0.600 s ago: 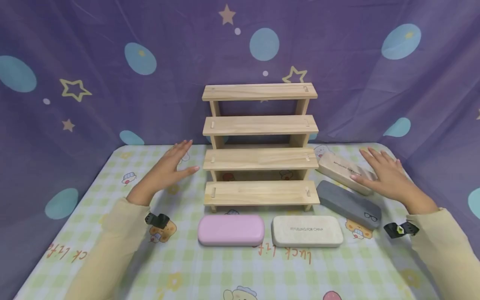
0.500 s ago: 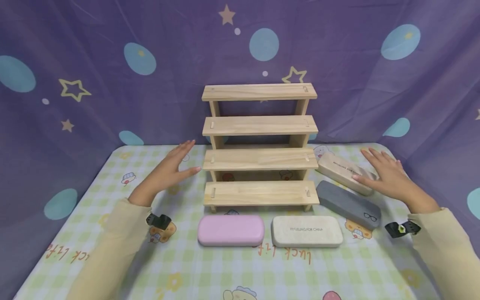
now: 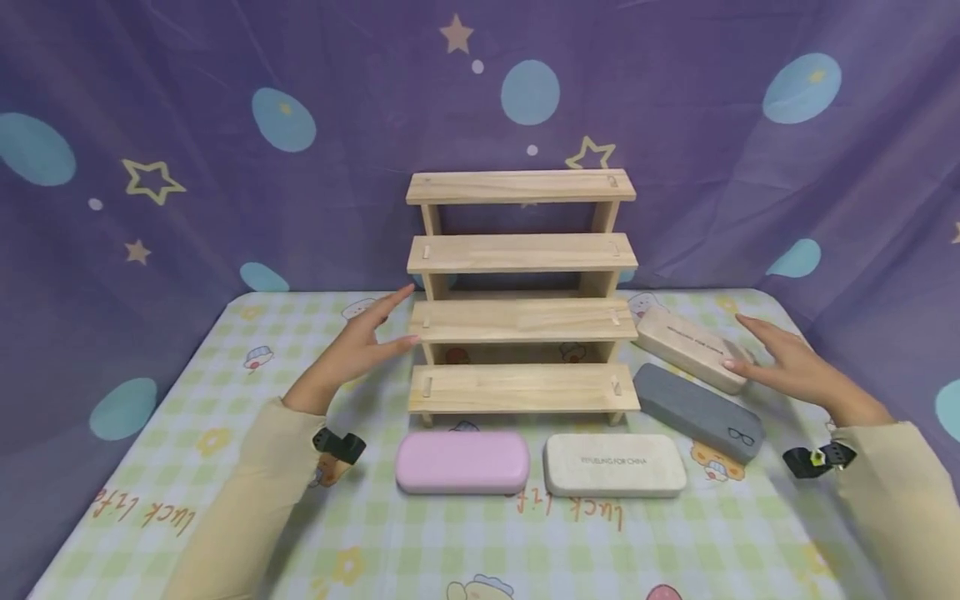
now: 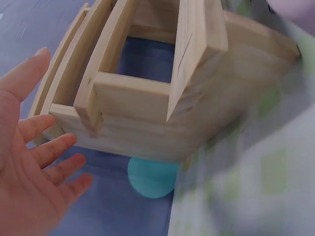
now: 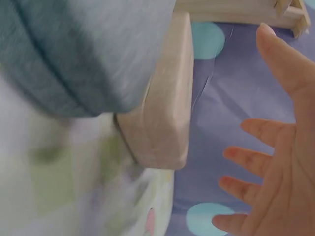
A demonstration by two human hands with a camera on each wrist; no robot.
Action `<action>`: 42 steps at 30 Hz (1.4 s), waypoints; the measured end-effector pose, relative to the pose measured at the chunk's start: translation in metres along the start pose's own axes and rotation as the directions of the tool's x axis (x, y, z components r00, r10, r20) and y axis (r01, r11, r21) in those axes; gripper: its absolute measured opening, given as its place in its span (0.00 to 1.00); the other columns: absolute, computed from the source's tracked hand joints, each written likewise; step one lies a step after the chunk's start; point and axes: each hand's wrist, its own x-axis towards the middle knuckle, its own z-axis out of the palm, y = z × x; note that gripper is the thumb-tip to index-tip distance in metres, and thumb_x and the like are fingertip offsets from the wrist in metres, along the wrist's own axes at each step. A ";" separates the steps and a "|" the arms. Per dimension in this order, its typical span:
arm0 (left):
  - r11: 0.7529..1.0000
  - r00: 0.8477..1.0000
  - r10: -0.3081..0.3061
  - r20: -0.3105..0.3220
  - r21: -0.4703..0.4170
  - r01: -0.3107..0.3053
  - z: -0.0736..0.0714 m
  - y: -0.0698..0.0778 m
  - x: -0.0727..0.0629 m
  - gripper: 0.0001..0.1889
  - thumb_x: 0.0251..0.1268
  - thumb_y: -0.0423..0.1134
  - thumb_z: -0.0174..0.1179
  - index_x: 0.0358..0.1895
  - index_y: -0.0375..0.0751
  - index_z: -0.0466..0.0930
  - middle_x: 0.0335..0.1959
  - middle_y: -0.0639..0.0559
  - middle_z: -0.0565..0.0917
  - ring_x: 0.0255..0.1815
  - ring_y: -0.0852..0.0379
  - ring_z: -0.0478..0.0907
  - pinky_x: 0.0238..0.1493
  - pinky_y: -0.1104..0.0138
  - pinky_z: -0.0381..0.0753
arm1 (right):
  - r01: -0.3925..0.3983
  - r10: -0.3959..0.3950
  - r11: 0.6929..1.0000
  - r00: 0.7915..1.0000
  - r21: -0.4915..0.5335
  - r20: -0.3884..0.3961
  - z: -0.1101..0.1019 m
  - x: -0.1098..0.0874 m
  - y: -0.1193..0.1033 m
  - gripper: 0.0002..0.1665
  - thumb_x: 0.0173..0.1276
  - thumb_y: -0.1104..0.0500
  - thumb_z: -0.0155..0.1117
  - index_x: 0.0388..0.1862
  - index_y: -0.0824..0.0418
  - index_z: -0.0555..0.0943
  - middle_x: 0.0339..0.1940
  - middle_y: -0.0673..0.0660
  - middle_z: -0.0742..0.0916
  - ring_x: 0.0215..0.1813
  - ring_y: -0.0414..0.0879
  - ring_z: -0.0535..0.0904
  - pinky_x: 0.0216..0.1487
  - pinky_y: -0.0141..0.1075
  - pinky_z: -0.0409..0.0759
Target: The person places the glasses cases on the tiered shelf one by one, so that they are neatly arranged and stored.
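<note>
My left hand [image 3: 356, 350] hovers at the left side of a stepped wooden shelf [image 3: 522, 320], fingers spread and holding nothing. In the left wrist view its fingers stand beside the shelf's tiers, and I cannot tell whether they touch. Over on the right, my right hand [image 3: 798, 375] is held with extended fingers above a beige glasses case [image 3: 686, 346] printed with lettering. A grey-blue glasses case [image 3: 697, 412] lies slanted just in front of that one. Both of these cases appear close up in the right wrist view, apart from the palm.
Before the shelf lie a pink glasses case [image 3: 462, 462] and a cream glasses case [image 3: 614, 465], side by side. A green checked cloth [image 3: 360, 521] covers the table. Behind everything hangs a purple curtain [image 3: 360, 200] with stars and blue ovals.
My left hand has moved right, closer to the shelf. The right hand has shifted slightly right and its fingers have turned more edge-on. The shelf and cases stay in place.
</note>
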 end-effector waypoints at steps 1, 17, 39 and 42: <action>1.000 1.000 0.003 -0.005 -0.027 -0.003 0.003 0.000 0.001 0.38 0.63 0.36 0.62 0.74 0.42 0.53 0.74 0.42 0.56 0.74 0.45 0.50 0.71 0.45 0.52 | -0.015 0.015 1.000 1.000 0.013 0.016 0.000 -0.001 0.002 0.50 0.64 0.52 0.63 0.74 0.69 0.47 0.69 0.80 0.57 0.68 0.77 0.50 0.63 0.70 0.50; 0.910 0.975 -0.148 -0.167 -0.410 0.068 0.025 -0.008 0.014 0.29 0.62 0.26 0.59 0.66 0.27 0.63 0.68 0.37 0.65 0.71 0.46 0.58 0.71 0.54 0.58 | -0.127 0.084 0.951 0.984 0.283 0.157 0.009 0.002 0.029 0.50 0.65 0.59 0.63 0.76 0.66 0.45 0.73 0.73 0.53 0.69 0.76 0.48 0.61 0.69 0.55; 0.863 0.963 -0.197 -0.182 -0.498 0.082 0.033 -0.014 0.014 0.29 0.60 0.28 0.61 0.66 0.31 0.65 0.69 0.41 0.66 0.71 0.51 0.58 0.72 0.58 0.57 | 0.128 -0.162 0.708 0.987 0.695 -0.016 0.035 -0.001 0.056 0.38 0.64 0.78 0.52 0.72 0.58 0.61 0.57 0.40 0.77 0.51 0.31 0.76 0.46 0.21 0.76; 0.861 0.963 -0.198 -0.182 -0.503 0.082 0.034 -0.014 0.013 0.30 0.61 0.28 0.61 0.67 0.30 0.64 0.69 0.41 0.66 0.71 0.51 0.59 0.72 0.57 0.57 | 0.117 -0.126 0.713 0.991 0.692 -0.037 0.039 0.000 0.054 0.39 0.63 0.78 0.54 0.71 0.59 0.62 0.55 0.41 0.78 0.49 0.31 0.76 0.44 0.22 0.77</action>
